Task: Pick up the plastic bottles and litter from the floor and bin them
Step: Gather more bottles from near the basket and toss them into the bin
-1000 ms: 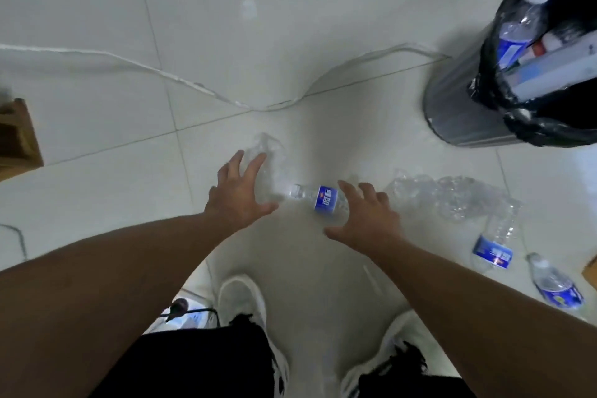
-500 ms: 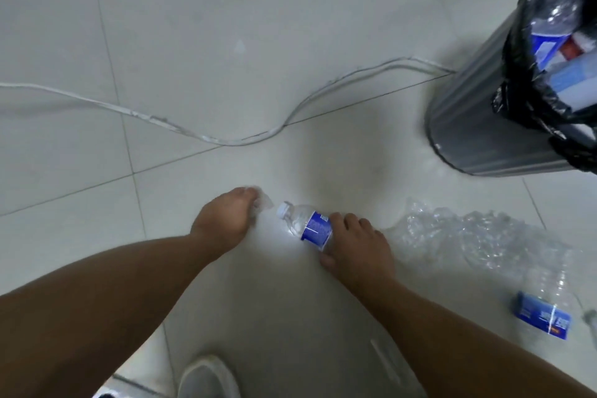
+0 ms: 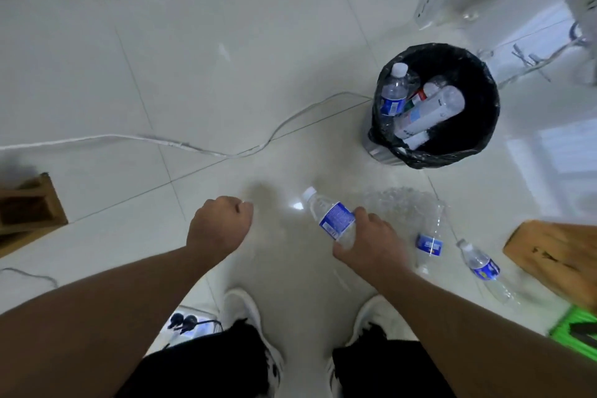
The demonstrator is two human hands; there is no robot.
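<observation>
1. The right hand [image 3: 368, 244] grips a clear plastic bottle [image 3: 329, 218] by its blue label, cap pointing far-left, above the glossy tiled floor [image 3: 193, 74].
2. The left hand [image 3: 219, 229] is a fist; whether it holds anything cannot be told.
3. The round, black-lined bin [image 3: 478, 126] stands far right.

The right hand [image 3: 371, 242] holds a clear plastic bottle with a blue label [image 3: 329, 218] above the white tiled floor [image 3: 193, 74], cap pointing up-left, with the closed left hand [image 3: 219, 226] apart to its left. To the right of the right hand, crumpled clear plastic wrap [image 3: 400, 203] lies on the floor, with two further clear blue-labelled bottles, one [image 3: 428, 244] just beside the hand and the other [image 3: 483, 268] further right, near a wooden board [image 3: 555, 258]. Beyond these stands a round bin with a black liner [image 3: 478, 81] containing several bottles [image 3: 420, 107], and a white cable [image 3: 193, 147] runs across the floor from the left edge to the bin's base.
</observation>
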